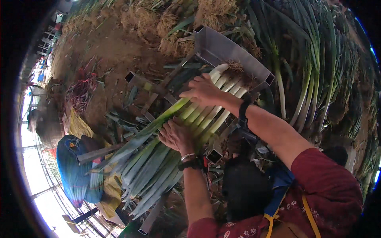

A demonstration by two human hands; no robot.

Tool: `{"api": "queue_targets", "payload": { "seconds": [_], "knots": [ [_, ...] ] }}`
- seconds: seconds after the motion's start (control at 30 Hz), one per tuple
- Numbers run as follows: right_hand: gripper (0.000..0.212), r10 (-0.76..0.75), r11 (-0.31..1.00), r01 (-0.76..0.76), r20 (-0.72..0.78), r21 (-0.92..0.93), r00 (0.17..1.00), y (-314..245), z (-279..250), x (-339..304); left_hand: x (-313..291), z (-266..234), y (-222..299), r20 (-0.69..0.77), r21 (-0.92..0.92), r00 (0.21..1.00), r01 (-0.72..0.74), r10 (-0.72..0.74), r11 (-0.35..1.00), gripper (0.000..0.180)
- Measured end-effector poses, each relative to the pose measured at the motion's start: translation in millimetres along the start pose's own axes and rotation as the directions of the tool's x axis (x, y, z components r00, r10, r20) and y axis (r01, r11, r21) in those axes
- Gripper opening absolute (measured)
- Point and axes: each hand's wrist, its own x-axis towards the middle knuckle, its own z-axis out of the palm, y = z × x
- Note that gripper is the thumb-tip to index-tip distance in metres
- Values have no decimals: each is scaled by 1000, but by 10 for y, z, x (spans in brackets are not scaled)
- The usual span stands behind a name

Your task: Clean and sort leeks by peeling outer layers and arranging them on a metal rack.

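A bundle of leeks (149,170) lies slantwise before me, white stems and roots at the upper right, long green leaves fanning to the lower left. It rests in a metal frame (226,47), with the root ends close to the frame's upright grey plate. My right hand (203,91) reaches across the white stems, its fingers curled over the bundle's far side. Lower down, where the stems turn green, my left hand (174,136) is closed around the bundle's left edge. Both palms are hidden, as are the fingertips under the leaves.
More leeks (307,87) lie piled at the right. Rooty trimmings (170,23) cover the ground at the back. Reddish string (82,87) lies at the left, above a blue bundle (73,166) and yellow sacking (81,129). Square metal bars (99,154) jut out from the frame.
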Motion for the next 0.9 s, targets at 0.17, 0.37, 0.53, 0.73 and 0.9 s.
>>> {"api": "queue_targets", "payload": {
  "seconds": [0.17, 0.37, 0.53, 0.73, 0.9],
  "knots": [
    [34, -49, 999, 48, -67, -19, 997, 21, 72, 55, -17, 6, 1, -30, -26, 999, -21, 20, 999, 35],
    [24, -64, 996, 69, -95, 49, 993, -27, 176, 160, -53, 85, -25, -200, -32, 976, -93, 84, 995, 35],
    [22, -1, 998, 0, 17, 61, 1000, 23, 196, 205, -45, 148, -129, -151, -79, 988, -54, 42, 995, 33],
    [22, 61, 991, -79, 166, 106, 984, 151, 120, 209, -74, 117, -72, -235, -11, 969, -87, 82, 996, 44],
    [27, 75, 994, -89, 206, 58, 976, 75, 110, 133, -71, 11, -22, -143, 171, 961, -211, 237, 962, 52]
  ]
}}
